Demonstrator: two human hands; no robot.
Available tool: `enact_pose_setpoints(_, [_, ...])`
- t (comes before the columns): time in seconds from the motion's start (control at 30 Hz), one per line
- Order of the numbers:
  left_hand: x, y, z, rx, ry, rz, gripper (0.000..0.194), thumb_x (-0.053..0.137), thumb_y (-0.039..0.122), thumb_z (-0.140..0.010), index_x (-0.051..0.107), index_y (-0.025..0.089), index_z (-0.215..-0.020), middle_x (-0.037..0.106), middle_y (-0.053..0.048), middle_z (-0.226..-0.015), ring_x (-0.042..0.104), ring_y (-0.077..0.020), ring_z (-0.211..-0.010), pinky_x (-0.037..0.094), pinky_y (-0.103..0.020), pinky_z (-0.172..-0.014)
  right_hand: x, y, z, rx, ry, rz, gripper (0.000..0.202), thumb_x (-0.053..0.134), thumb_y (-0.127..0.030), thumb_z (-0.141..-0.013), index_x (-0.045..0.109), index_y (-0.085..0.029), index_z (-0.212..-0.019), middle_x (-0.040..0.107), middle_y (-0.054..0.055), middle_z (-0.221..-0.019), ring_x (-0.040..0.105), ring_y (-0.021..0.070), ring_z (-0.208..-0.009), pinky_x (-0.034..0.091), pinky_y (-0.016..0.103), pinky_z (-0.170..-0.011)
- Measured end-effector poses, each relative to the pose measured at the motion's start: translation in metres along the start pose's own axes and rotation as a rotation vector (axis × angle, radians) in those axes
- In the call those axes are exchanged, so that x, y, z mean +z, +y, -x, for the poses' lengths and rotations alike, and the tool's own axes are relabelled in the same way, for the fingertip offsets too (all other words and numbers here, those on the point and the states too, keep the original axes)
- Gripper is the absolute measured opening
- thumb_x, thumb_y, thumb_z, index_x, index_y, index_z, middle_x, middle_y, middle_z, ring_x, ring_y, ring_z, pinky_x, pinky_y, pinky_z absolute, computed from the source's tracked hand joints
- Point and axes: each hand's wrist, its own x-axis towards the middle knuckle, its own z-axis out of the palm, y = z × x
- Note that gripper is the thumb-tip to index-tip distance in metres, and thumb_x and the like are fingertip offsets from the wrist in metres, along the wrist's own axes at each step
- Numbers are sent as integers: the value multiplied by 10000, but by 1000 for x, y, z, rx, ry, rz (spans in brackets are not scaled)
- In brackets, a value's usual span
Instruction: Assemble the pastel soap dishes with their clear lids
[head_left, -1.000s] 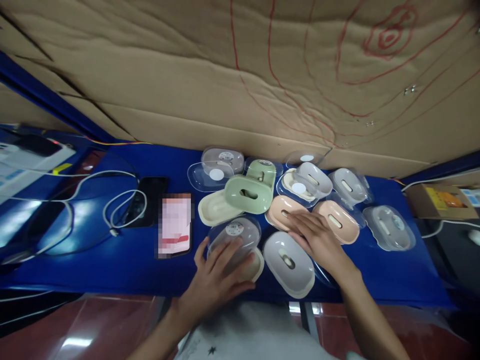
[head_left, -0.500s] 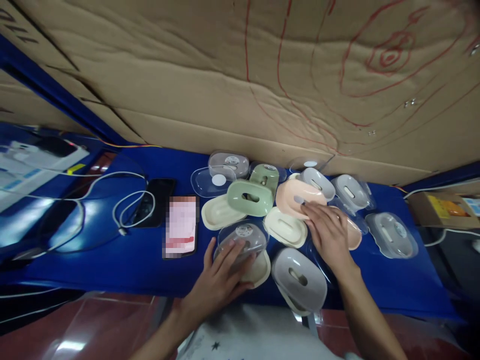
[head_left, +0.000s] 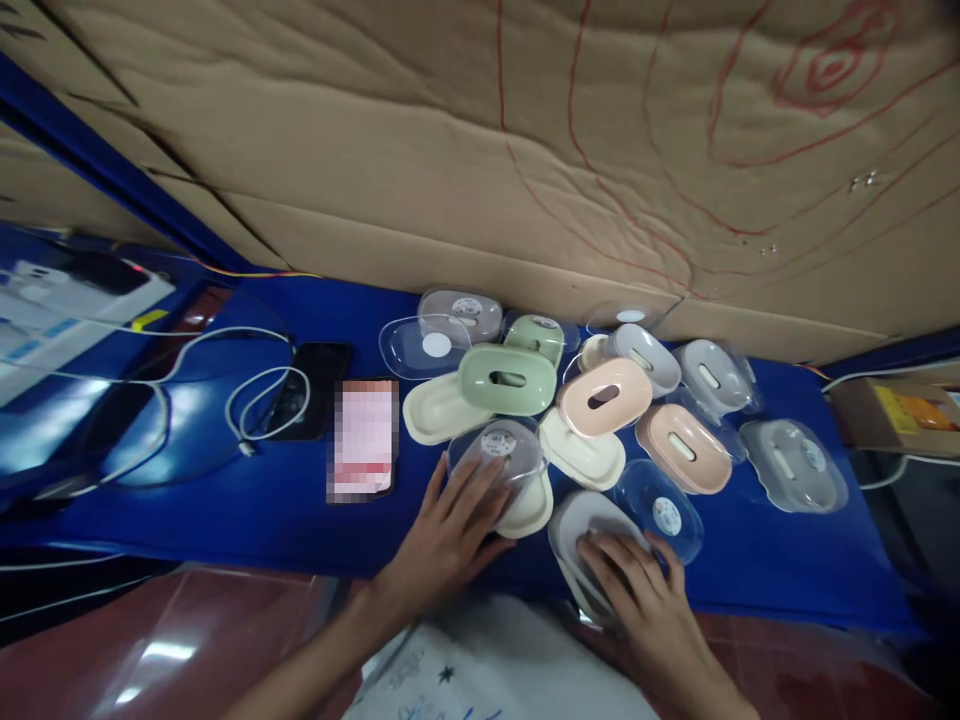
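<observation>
On the blue table, my left hand (head_left: 457,525) lies with spread fingers over a clear lid (head_left: 525,440) bearing a round label. Beneath that lid sits a grey oval soap dish, partly covered by the fingers, and a cream tray (head_left: 532,510) shows below it. My right hand (head_left: 637,580) rests, fingers apart, on top of a grey slotted soap dish (head_left: 581,510) near the front edge. A cream piece shows under that dish. Just beyond the right hand are a clear labelled lid (head_left: 667,515) and a peach soap dish (head_left: 686,450).
A green slotted dish (head_left: 506,380), another peach dish (head_left: 607,395) and cream trays (head_left: 442,410) lie farther back. Grey lidded dishes (head_left: 795,465) stand to the right. Left are a phone (head_left: 365,440), a dark phone (head_left: 319,370) and white cables (head_left: 232,425). Cardboard (head_left: 375,150) rises behind.
My right hand has left the peach dish and come down toward me onto the grey slotted dish. The left hand stays over the clear lid. The camera view has shifted slightly.
</observation>
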Motion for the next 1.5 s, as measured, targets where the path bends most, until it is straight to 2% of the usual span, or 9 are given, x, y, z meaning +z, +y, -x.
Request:
enact_pose_setpoints(0.13, [0,1,-7,47,82,11,456,726,395,-1008,656,168,-1397,600,-165,-1542,491,-345,-1513,272,-613,-1327,13,-3,7,26,-10,25,566,672,-463,-1029,586,-222,-1533,660,116,-1507,581,300,-1418,115,563,-1336])
enact_pose_setpoints(0.33, [-1,-6,-27,128,224,-11,466,793,285,-965,654,195,-1400,609,-167,-1512,458,-324,-1544,312,-616,-1315,3,8,2,-263,-88,49,473,550,-125,-1054,590,-188,-1521,592,76,-1584,463,231,-1549,98,579,-1383])
enact_pose_setpoints(0.63, [13,-39,-93,126,232,13,458,694,251,-1030,581,303,-1470,400,-146,-1684,316,-368,-1623,387,-641,-1259,-20,68,-18,-284,182,10,561,641,-249,-1035,506,-187,-1575,755,119,-1354,689,239,-1323,583,411,-1118])
enact_pose_setpoints(0.8, [-17,-60,-121,-44,109,101,433,564,450,-1087,587,237,-1463,491,-162,-1618,435,-347,-1548,316,-620,-1289,-44,100,-87,-93,361,163,576,678,-230,-990,532,-282,-1545,736,96,-1390,681,300,-1316,440,517,-1185])
enact_pose_setpoints(0.93, [-39,-102,-131,-232,166,112,415,476,450,-1103,627,199,-1397,612,-149,-1492,552,-297,-1423,359,-552,-1262,-52,114,-143,40,305,195,493,551,-261,-1043,542,-228,-1535,709,129,-1408,643,324,-1317,360,536,-1187])
enact_pose_setpoints(1.03, [-36,-116,-126,-434,176,-9,452,481,481,-1097,609,219,-1442,563,-172,-1554,485,-348,-1485,240,-671,-1276,-56,115,-171,61,255,169,524,525,-314,-1059,502,-208,-1572,652,153,-1479,598,344,-1345,374,536,-1156])
enact_pose_setpoints(1.2, [-11,-89,-113,-439,17,38,715,521,604,-1061,396,189,-1630,400,-239,-1680,393,-420,-1556,264,-740,-1233,-62,104,-233,-72,225,-55,406,475,-332,-1098,636,-228,-1456,644,115,-1505,575,301,-1401,424,490,-1159])
enact_pose_setpoints(1.33, [1,-65,-109,-363,48,125,755,526,594,-1060,344,158,-1648,461,-248,-1622,446,-420,-1519,373,-657,-1216,-49,86,-314,-254,-4,-215,381,420,-225,-1105,718,-205,-1341,725,82,-1395,662,232,-1301,482,403,-1128])
enact_pose_setpoints(1.5, [4,-55,-104,-350,74,244,721,546,468,-1064,284,155,-1658,514,-243,-1545,544,-385,-1432,510,-563,-1131,-11,55,-380,-326,-242,19,449,670,-278,-1026,629,-141,-1452,655,144,-1482,620,293,-1345,465,411,-1125])
